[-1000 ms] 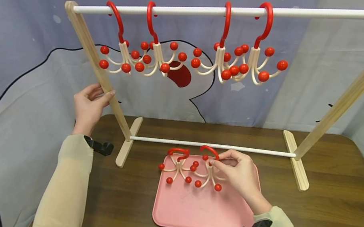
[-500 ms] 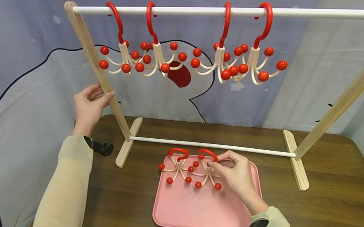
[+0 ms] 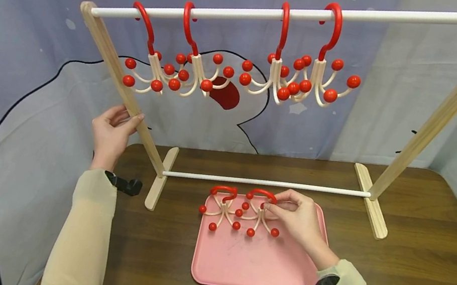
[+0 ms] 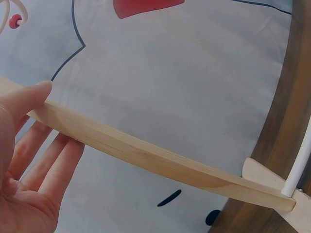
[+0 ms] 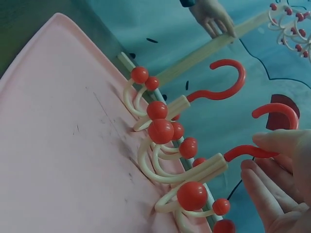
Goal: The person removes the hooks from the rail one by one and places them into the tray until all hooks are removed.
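Observation:
My left hand [image 3: 111,137] grips the left wooden post [image 3: 147,142] of the rack, thumb on one side and fingers on the other, as the left wrist view also shows. My right hand [image 3: 297,217] pinches the red hook of a claw hanger [image 5: 206,170] with cream prongs and red ball tips. That hanger stands on the pink tray [image 3: 251,274], its hook pointing up. Close on its left, a matching hanger [image 3: 224,209] stands on the tray untouched. In the right wrist view the ball tips of the two hangers overlap.
Several like hangers [image 3: 276,69] hang by red hooks from the rack's white top rod [image 3: 242,14], in two groups. A lower white rod [image 3: 316,188] runs just behind the tray. The right post [image 3: 450,105] stands on a wooden foot [image 3: 371,203]. Patterned curtain hangs behind the table.
The pinched hanger has sunk slightly toward the tray and turned a little, my right hand moving slightly with it. The left hand keeps its hold on the post.

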Available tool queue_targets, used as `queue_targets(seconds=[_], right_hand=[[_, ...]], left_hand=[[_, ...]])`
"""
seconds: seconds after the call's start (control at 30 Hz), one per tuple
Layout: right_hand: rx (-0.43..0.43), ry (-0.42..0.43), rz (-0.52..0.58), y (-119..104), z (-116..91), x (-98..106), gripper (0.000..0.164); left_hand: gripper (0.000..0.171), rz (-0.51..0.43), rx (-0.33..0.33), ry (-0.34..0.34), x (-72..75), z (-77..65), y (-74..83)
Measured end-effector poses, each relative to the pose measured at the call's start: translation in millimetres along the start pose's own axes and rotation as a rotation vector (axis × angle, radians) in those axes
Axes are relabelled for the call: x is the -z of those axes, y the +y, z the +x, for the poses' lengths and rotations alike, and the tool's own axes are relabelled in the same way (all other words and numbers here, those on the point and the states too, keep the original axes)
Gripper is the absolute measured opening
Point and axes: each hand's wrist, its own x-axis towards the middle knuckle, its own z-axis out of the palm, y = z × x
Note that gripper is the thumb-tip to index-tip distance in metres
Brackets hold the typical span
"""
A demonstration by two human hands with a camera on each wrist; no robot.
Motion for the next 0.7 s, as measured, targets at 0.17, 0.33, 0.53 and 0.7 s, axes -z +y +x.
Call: queue_targets(seconds=[0.17, 0.33, 0.53, 0.7], right_hand=[[0.045, -0.030, 0.010, -4.0, 1.4, 10.5, 0.035], [0.114, -0.080, 0.081, -24.4, 6.6, 27.8, 0.044], [0.176, -0.012, 0.035, -61.0, 11.3, 54.1, 0.048], [0.251, 0.090, 0.041, -93.7, 13.1, 76.3, 0.045]], left_hand=[[0.047, 0.003, 0.009, -0.003, 0.1, -0.6, 0.0], [0.046, -0.005, 0.007, -0.005, 0.5, 0.2, -0.2], [0.047, -0.003, 0.009, -0.008, 1.0, 0.6, -0.3], [0.046, 0.003, 0.005, -0.009, 1.3, 0.4, 0.1]])
